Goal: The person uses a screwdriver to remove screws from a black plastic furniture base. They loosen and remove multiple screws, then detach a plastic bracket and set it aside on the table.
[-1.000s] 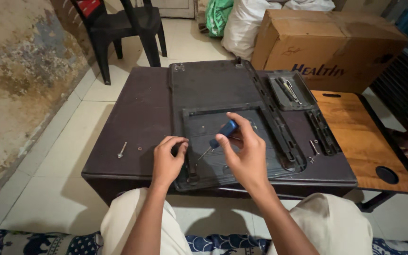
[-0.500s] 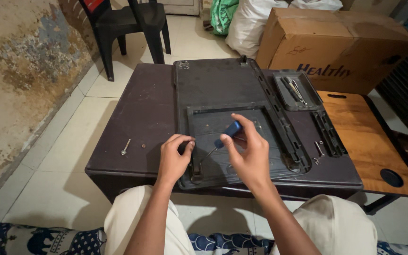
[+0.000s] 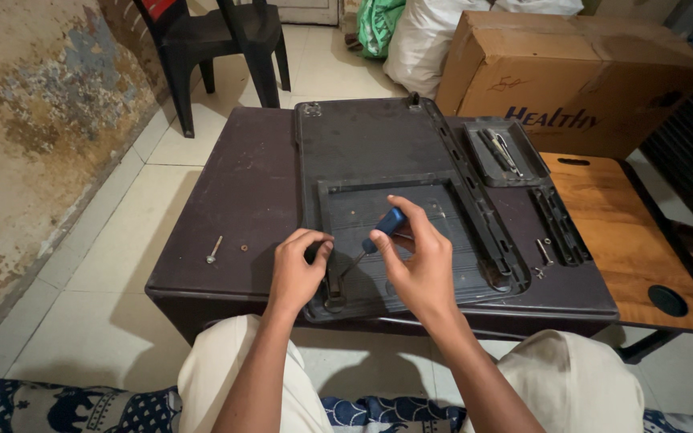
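Lightly pinched in the right hand (image 3: 415, 261), the slim blue-handled screwdriver (image 3: 378, 234) looks rigid, best gripped at its handle; the left hand (image 3: 297, 269) curls narrowly, perhaps steadying the black plastic panel (image 3: 378, 144).

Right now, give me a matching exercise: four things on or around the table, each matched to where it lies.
Things:
1. screwdriver
2. loose bolt
3. small tray of tools
4. cardboard box

Places:
A. on the floor beyond the table
B. in the right hand
C. table's left part
D. table's far right part

Pairs: 1-B, 2-C, 3-D, 4-A
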